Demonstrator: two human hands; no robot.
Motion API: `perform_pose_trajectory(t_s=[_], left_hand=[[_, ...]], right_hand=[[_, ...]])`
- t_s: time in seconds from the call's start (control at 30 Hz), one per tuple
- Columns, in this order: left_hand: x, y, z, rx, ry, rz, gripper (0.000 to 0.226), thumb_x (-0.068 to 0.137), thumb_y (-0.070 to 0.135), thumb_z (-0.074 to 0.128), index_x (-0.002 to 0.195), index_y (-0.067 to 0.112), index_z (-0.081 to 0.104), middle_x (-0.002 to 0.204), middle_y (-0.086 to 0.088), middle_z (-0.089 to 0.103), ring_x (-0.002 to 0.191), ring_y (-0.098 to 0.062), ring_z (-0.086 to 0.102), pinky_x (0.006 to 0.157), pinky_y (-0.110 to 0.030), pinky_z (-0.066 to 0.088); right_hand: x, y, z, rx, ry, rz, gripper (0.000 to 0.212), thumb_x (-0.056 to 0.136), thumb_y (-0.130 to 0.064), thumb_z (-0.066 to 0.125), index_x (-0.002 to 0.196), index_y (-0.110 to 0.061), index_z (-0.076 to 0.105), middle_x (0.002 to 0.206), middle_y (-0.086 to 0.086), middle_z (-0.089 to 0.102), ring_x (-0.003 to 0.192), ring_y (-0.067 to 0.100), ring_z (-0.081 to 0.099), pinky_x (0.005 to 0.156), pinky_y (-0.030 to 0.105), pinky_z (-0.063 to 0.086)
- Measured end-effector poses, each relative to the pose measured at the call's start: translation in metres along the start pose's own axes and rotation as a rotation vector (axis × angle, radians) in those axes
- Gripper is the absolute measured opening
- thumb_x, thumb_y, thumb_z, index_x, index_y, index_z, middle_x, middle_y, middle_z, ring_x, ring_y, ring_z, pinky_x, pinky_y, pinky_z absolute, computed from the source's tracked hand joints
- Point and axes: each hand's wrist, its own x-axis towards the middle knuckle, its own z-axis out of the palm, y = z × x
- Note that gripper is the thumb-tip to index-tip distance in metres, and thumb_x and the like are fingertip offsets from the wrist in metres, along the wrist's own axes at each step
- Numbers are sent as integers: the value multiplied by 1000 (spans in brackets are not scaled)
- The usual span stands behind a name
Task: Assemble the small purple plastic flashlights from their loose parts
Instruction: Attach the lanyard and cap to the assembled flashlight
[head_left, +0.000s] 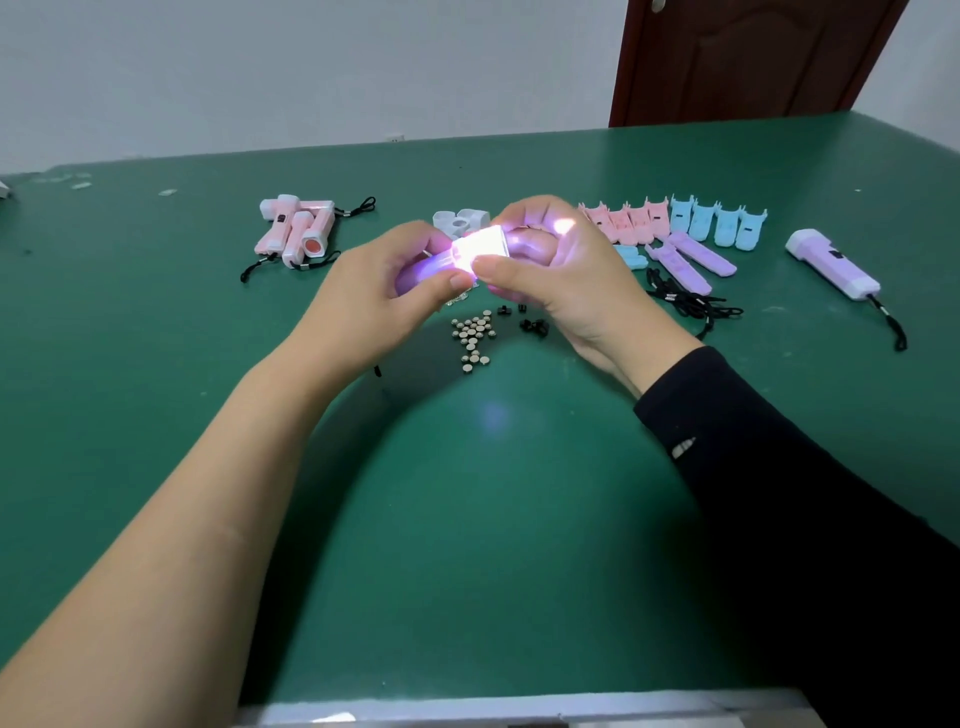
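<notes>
Held item: You hold a small purple flashlight clear of the green table, above its far middle. Its white head is lit, and the glare washes out the detail.
Left hand: Your left hand grips the purple body, thumb on the near side and fingers curled behind it.
Right hand: Your right hand pinches the white head, thumb at the near edge and fingers curled round the far side. The light falls on those fingers.
Position: The flashlight spans the gap between both hands and touches each, body to the left and head to the right.
Below the hands: Button cells lie in a loose cluster on the table, with small black parts just to their right.
Far left: Pink flashlights lie in a heap with their black cords.
Far centre: White head pieces sit behind your hands.
Right: Pink shells and blue shells stand in a row. Purple shells and black cords lie nearer.
Far right: A finished purple flashlight lies apart with its cord attached.
</notes>
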Motion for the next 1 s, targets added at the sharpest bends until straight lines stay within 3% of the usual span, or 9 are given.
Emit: perform_pose_trajectory(t_s=[0.1,0.4,0.57,0.83,1.0], left_hand=[[0,0,-2,17,14,18,11,88,45,60,87,34,56,76,2,61,66,-13,46,61,-20,34],[1,-3,-2,93,-6,61,28,89,47,57,96,21,63,78,3,60,69,-17,49,60,-22,35],[0,-3,1,43,7,10,33,87,46,57,96,15,63,79,-10,62,67,-21,48,62,-28,35],[1,6,6,3,-32,-58,17,95,35,60,85,21,60,74,-8,60,63,-12,43,61,-26,33],[1,9,6,29,-11,-88,24,95,33,60,92,9,63,82,-19,63,73,-32,51,66,-31,36]], right_hand=[[0,1,-1,52,-1,19,29,79,0,74,91,-16,53,103,10,72,88,18,67,82,31,55],[-2,4,-1,19,8,22,29,75,2,77,87,-15,56,108,18,70,92,22,67,81,30,55],[0,5,-2,24,-17,71,25,80,-2,73,95,-16,60,112,11,68,94,16,65,78,27,57],[2,10,-6,44,20,119,10,84,-7,70,90,-12,64,81,-4,73,78,8,68,77,24,56],[3,11,-6,64,16,141,6,85,-11,70,87,-11,64,80,-4,73,83,9,69,78,24,57]])
